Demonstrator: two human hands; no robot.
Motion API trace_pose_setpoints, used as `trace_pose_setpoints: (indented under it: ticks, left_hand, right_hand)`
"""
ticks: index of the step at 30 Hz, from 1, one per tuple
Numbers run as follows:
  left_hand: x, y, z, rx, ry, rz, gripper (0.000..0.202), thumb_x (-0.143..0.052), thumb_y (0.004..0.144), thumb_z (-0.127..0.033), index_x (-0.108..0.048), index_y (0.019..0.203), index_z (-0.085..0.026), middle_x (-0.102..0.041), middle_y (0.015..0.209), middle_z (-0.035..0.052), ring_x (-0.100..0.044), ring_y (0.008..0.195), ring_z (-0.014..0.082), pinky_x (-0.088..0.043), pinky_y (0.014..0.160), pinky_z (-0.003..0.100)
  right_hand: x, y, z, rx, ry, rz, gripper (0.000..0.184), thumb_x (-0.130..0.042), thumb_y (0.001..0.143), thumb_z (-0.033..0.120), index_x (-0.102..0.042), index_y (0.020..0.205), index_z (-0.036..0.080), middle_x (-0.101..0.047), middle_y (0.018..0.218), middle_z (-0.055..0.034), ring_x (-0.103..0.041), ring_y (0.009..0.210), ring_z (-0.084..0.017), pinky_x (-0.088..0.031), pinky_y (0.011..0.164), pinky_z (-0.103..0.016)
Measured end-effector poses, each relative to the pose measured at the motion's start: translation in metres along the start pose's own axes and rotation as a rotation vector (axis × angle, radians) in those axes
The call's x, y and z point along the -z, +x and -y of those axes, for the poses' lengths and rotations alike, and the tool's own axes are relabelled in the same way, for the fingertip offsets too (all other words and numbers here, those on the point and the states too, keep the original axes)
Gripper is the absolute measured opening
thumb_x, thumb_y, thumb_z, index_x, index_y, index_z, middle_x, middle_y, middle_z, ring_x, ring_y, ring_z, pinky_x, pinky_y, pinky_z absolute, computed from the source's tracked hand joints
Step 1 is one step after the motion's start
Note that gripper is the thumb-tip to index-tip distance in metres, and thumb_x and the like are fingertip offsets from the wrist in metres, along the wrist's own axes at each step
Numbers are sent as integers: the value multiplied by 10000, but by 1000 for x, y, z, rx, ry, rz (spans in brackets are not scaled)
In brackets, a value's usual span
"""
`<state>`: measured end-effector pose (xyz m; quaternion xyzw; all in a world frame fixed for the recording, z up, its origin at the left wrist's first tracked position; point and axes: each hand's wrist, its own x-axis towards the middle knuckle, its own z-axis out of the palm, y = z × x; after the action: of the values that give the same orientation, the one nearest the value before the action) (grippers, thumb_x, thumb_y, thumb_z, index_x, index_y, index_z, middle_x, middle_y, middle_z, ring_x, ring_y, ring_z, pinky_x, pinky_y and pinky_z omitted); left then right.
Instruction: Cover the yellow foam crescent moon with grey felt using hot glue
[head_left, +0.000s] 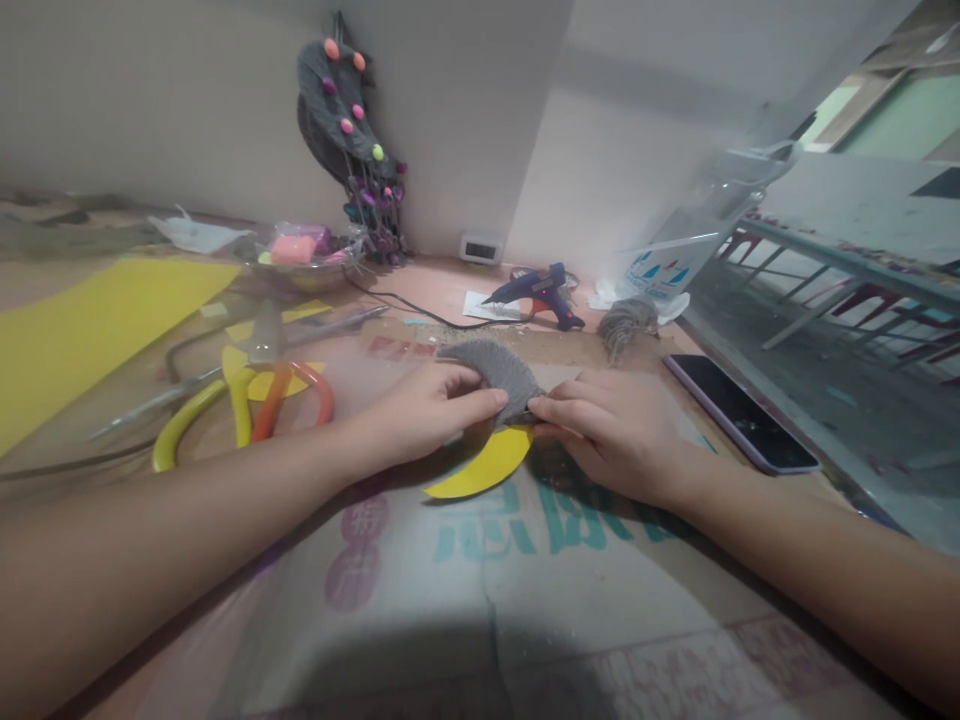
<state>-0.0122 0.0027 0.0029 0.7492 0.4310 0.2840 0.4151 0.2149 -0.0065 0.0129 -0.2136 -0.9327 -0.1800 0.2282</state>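
1. Centre of the frame: a crescent [517, 385], its upper part covered in grey yarn, its lower part bare yellow and ending in a point. It is held just above a printed cardboard sheet [450, 620].
2. The left hand [431, 410], reaching in from the lower left, grips the crescent's grey part, thumb on top.
3. The right hand [615, 430], reaching in from the lower right, pinches the crescent's right edge, near where grey meets yellow.
4. Upper left: a clear bowl [304, 280] holding a salmon-pink block [294, 249] and something purple [315, 237], among crinkled clear plastic.
5. Upper right: a see-through tub [664, 265] printed with blue and teal sail shapes. What it contains is too blurred to tell.
6. Beside the tub's base: a bundle of grey yarn [628, 325].
7. Above centre: a dark blue glue gun [544, 295], its nozzle over a white card [484, 308].
8. Top, left of centre: a grey ornament [334, 115] with coloured pompoms, against the wall.
9. Left: a yellow sheet [112, 330]; nearer the left forearm, yellow handles [240, 400] and orange handles [271, 400].
10. Right: a phone [742, 413], dark screen up.
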Motion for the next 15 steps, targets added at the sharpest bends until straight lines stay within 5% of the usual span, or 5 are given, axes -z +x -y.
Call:
trace_pose_setpoints:
  ticks: [15]
  left_hand:
    - [0, 0, -1, 21, -17, 6, 376, -518, 832, -469, -570, 613, -168, -531, 571, -19, -465, 547, 124, -344, 522, 256]
  right_hand:
    - [0, -1, 0, -21, 100, -83, 119, -564, 899, 185, -599, 1004, 143, -658, 776, -41, -541, 649, -144, -378, 583, -258]
